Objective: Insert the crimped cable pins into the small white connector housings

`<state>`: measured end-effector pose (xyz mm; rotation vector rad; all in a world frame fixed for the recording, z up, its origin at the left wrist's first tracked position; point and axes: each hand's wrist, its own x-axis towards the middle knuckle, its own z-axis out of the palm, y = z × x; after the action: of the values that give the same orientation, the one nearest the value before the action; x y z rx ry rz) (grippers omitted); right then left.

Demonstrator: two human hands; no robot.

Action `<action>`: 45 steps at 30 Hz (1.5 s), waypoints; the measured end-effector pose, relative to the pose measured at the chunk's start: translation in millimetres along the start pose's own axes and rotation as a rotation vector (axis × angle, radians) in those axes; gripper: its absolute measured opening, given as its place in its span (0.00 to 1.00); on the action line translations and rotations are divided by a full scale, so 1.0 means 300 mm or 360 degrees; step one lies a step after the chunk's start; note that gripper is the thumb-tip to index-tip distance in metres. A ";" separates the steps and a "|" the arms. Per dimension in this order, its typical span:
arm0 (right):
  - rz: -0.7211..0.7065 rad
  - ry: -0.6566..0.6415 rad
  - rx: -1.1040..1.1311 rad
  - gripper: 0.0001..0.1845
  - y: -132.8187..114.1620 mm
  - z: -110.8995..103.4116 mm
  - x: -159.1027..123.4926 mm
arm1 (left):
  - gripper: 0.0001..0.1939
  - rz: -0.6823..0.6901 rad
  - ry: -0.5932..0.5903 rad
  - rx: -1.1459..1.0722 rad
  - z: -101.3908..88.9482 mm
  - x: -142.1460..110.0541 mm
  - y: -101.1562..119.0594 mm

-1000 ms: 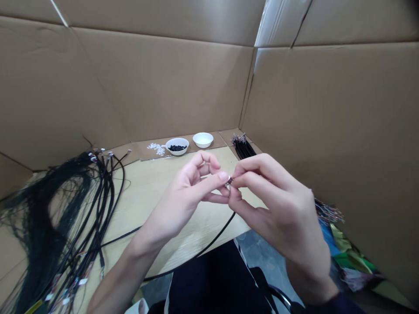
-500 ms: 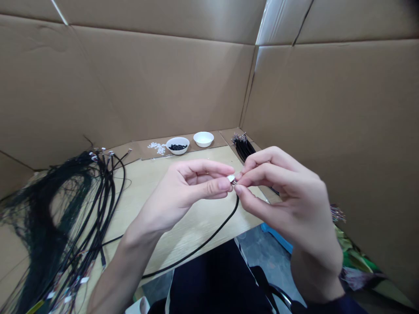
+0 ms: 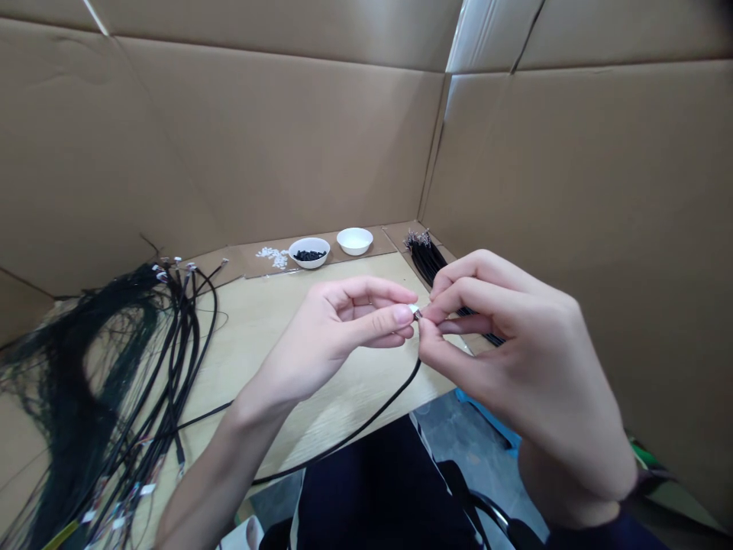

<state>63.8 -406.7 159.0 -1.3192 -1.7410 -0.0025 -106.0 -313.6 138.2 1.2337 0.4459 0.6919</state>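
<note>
Between the thumb and fingers of my left hand [image 3: 349, 317] is a small white connector [image 3: 413, 308], mostly covered by the fingertips. My right hand [image 3: 498, 336] pinches the thin wires [image 3: 418, 315] at the end of a black cable, right beside the connector. Whether the wire tips sit inside the connector is too small to tell. From under the right fingertips the black cable [image 3: 378, 412] hangs down, curves over the table's front edge and runs off to the left.
A bundle of black cables [image 3: 183, 336] with white connectors lies at left beside dark netting [image 3: 62, 412]. At the back are loose white pieces [image 3: 273, 257], a bowl of black pieces [image 3: 310, 254] and a white bowl [image 3: 355, 241]. More cables [image 3: 427, 256] lie back right, near cardboard walls [image 3: 275, 137].
Both hands have shifted slightly to the right with the connector and wires. The right wrist has swung outward, and less of the connector shows between the fingertips.
</note>
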 end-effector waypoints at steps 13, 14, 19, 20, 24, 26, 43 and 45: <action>0.0237 -0.0143 -0.0085 0.12 -0.012 -0.019 0.011 | 0.07 -0.0264 -0.0002 -0.0227 0.000 0.030 -0.026; 0.0244 -0.0146 -0.0092 0.12 -0.015 -0.018 0.012 | 0.07 -0.0267 -0.0003 -0.0237 -0.001 0.031 -0.027; 0.0271 -0.0185 -0.0041 0.12 -0.026 -0.025 0.013 | 0.09 -0.0271 0.0003 -0.0245 0.000 0.029 -0.022; 0.0287 -0.0194 -0.0030 0.12 -0.028 -0.027 0.013 | 0.09 -0.0269 0.0000 -0.0242 0.000 0.028 -0.021; 0.0345 -0.0221 0.0027 0.13 -0.034 -0.033 0.013 | 0.09 -0.0252 0.0001 -0.0230 -0.001 0.021 -0.018; 0.0323 -0.0205 0.0084 0.13 -0.034 -0.034 0.011 | 0.08 -0.0251 -0.0011 -0.0230 -0.002 0.019 -0.017; 0.0319 -0.0279 0.0215 0.11 0.006 -0.044 0.008 | 0.06 -0.0284 -0.0017 -0.0286 0.012 0.020 -0.023; 0.0336 -0.0286 0.0223 0.11 0.004 -0.047 0.006 | 0.07 -0.0289 -0.0019 -0.0287 0.015 0.019 -0.022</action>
<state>73.7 -411.9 167.7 -1.4277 -1.7068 0.3611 -97.4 -313.8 133.5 1.0130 0.4688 0.5565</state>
